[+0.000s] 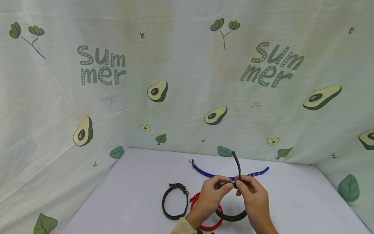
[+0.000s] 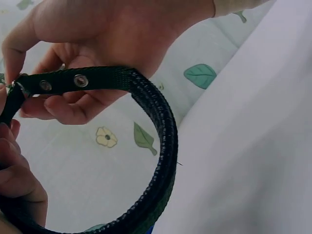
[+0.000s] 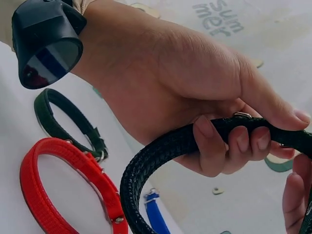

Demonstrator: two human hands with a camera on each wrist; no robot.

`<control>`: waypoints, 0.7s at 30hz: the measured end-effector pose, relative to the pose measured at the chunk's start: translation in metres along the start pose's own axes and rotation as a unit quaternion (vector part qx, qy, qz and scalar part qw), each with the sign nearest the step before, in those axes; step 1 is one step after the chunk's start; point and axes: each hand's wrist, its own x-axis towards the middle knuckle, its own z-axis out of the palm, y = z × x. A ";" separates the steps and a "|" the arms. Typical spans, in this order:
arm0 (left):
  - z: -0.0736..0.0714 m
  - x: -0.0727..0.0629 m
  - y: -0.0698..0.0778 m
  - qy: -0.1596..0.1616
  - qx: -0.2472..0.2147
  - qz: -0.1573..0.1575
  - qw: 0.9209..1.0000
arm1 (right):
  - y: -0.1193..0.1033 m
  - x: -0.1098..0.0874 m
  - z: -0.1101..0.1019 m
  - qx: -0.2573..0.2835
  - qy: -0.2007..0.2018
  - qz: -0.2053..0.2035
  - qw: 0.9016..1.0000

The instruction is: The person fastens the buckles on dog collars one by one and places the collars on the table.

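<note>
Both hands are raised over the table, working on a dark green collar (image 1: 232, 218) bent into a loop. Its padded inner side (image 2: 165, 141) looks black, and the strap carries metal eyelets (image 2: 81, 81). My left hand (image 1: 209, 194) grips the collar, its fingers curled round the padded band in the right wrist view. Opposite it, my right hand (image 1: 255, 196) pinches the narrow strap, whose free end (image 1: 237, 162) stands upright above the fingers. Metal fittings (image 2: 17, 87) show between the two hands, partly covered by fingertips.
Below and left of the hands lies a red collar (image 1: 212, 227), fastened in a ring. Another dark green collar (image 1: 164, 203) forms a ring further left. Behind the hands a blue collar (image 1: 201, 172) lies stretched out on the white table (image 1: 128, 191). Printed cloth (image 1: 187, 65) hangs around the table.
</note>
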 end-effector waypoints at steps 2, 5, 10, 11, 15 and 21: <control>0.002 0.000 -0.001 0.006 -0.007 0.002 1.000 | 0.001 0.000 0.000 0.001 0.016 -0.011 1.000; 0.004 0.000 -0.001 0.014 -0.014 0.000 1.000 | 0.002 -0.001 0.001 0.005 0.031 -0.024 0.999; 0.004 -0.001 0.000 0.019 -0.016 -0.007 1.000 | 0.003 -0.002 0.003 0.017 0.053 -0.038 0.998; 0.004 -0.001 0.000 0.018 -0.018 -0.008 1.000 | 0.003 -0.002 0.003 0.019 0.058 -0.042 0.997; 0.005 -0.001 0.001 0.016 -0.022 -0.007 1.000 | 0.003 -0.003 0.004 0.041 0.074 -0.060 0.995; 0.005 -0.002 0.002 0.019 -0.026 -0.009 0.999 | 0.004 -0.002 0.004 0.078 0.085 -0.087 0.989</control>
